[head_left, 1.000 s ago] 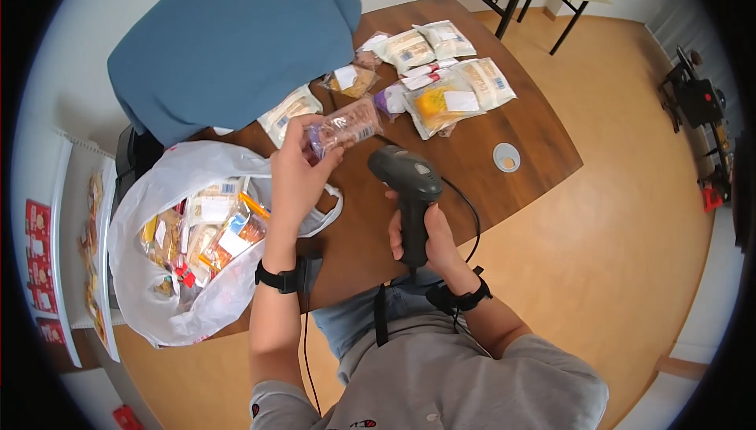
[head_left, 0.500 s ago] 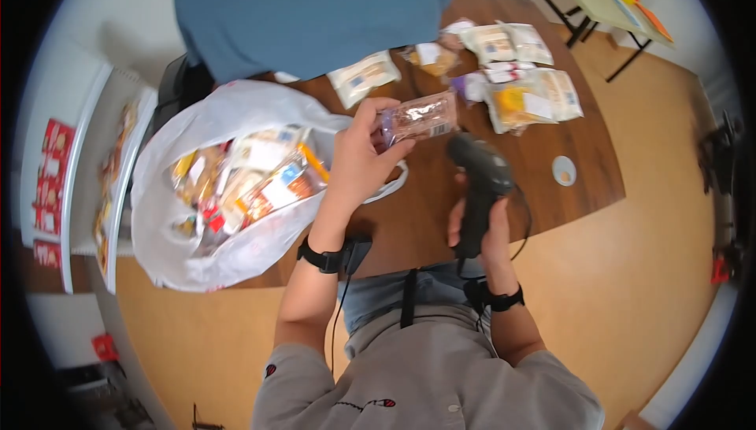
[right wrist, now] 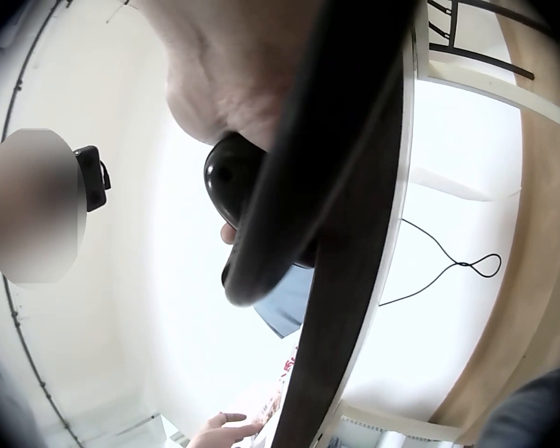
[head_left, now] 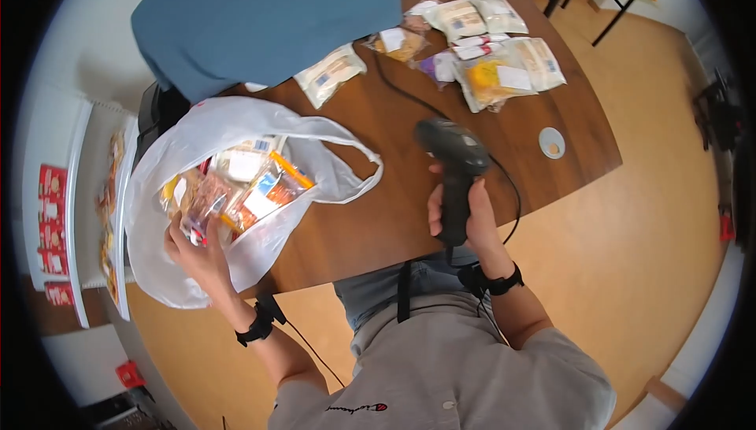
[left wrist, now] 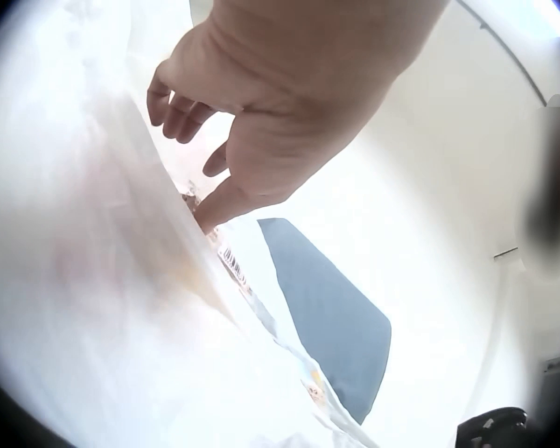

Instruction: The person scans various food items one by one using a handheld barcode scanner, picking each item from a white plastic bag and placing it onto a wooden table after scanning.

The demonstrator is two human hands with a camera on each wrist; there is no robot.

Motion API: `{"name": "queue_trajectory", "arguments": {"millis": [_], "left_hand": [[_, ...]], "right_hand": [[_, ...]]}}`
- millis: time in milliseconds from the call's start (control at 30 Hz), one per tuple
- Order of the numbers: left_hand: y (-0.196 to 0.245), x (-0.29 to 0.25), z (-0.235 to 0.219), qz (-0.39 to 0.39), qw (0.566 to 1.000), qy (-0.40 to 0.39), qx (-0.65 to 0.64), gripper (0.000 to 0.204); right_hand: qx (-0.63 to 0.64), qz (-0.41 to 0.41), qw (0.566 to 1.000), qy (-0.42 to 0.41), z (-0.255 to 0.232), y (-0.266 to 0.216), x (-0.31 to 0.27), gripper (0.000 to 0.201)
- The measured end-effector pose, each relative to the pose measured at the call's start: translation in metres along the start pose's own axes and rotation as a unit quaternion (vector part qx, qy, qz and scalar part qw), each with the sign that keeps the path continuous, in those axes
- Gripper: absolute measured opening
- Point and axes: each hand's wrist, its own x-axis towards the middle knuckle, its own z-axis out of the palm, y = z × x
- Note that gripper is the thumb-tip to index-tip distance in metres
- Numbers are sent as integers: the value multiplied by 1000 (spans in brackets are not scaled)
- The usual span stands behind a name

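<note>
At the mouth of a white plastic bag (head_left: 177, 284) is my left hand (head_left: 203, 261), fingers spread and loosely bent at the near end of a pinkish clear packet (head_left: 211, 194). In the left wrist view, the hand (left wrist: 289, 103) shows a gap between thumb and fingers; the bag's side (left wrist: 93, 243) hides part of the contents. My right hand (head_left: 482, 221) grips a black handheld scanner (head_left: 454, 150) by its handle above the table. The right wrist view shows the hand (right wrist: 238, 70) close up against the dark scanner (right wrist: 233, 177).
Several food packets (head_left: 496, 75) lie on the wooden table's (head_left: 378, 233) far right part, and one white packet (head_left: 331, 75) by the blue cloth (head_left: 268, 20). A round lid-like disc (head_left: 552, 143) lies near the right edge. Shelves (head_left: 118, 217) stand at left; a cable trails from the scanner.
My left hand has moved left and down from above the table into the bag's mouth, along with the pinkish packet. My right hand still holds the scanner. The head view has shifted.
</note>
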Motion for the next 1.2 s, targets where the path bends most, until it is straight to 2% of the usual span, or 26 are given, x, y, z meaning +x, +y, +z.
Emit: {"name": "queue_trajectory", "arguments": {"millis": [33, 100, 133, 167, 233, 367, 433, 500, 533, 600, 633, 700, 733, 800, 867, 933, 1033, 1067, 1133, 1200], "left_hand": [[2, 0, 1, 8, 1000, -1, -8, 54], [16, 6, 1, -32, 998, -40, -36, 54], [27, 9, 1, 12, 1000, -3, -14, 50], [39, 13, 4, 19, 1000, -3, -17, 50], [70, 24, 16, 19, 970, -15, -241, 43], [152, 61, 57, 131, 926, -180, -305, 34], [176, 81, 99, 159, 918, -263, -249, 37], [199, 90, 133, 181, 917, -302, -186, 52], [203, 93, 146, 185, 917, -300, -186, 52], [212, 93, 169, 184, 905, -335, -186, 68], [215, 93, 179, 190, 903, -337, -188, 68], [216, 97, 186, 172, 900, -349, -197, 79], [213, 98, 188, 183, 893, -351, -216, 76], [219, 99, 169, 185, 885, -375, -205, 75], [221, 93, 152, 186, 878, -396, -195, 73], [220, 77, 136, 212, 889, -326, -242, 69], [236, 45, 85, 193, 883, -293, -311, 66], [239, 35, 76, 194, 881, -296, -313, 66], [244, 18, 64, 215, 871, -240, -370, 65], [248, 12, 59, 214, 863, -237, -390, 65]], "right_hand": [[-7, 0, 1000, 7, 1, -1, 0, 82], [1, -10, 1000, 12, -1, 0, -1, 81], [1, -6, 1000, 11, -1, -1, -2, 80], [2, -1, 1000, 8, -1, -1, -2, 80], [3, -5, 1000, 11, 0, -2, -2, 80], [4, 2, 1000, 8, 3, -5, -1, 80], [4, -4, 1000, 2, 0, -3, 0, 80], [5, -13, 1000, 2, 0, -1, 0, 80], [7, -15, 1000, 4, 0, -1, 0, 80], [10, -21, 1000, 14, -1, -2, -1, 79], [13, -13, 1000, 19, 1, -4, -1, 80], [16, -6, 999, 27, 1, -5, -2, 80], [19, -22, 999, 13, 1, -5, -3, 77], [22, -37, 999, -2, 2, -6, -4, 73], [-23, -23, 999, -6, 4, -8, -4, 60], [-26, -12, 1000, -11, 4, -9, -5, 54], [-21, 5, 999, -28, 1, -9, -6, 43], [-13, 16, 999, -44, 1, -9, -7, 39], [-21, 17, 999, -47, 2, -9, -7, 38], [-31, 18, 998, -55, 3, -10, -7, 37]]}}
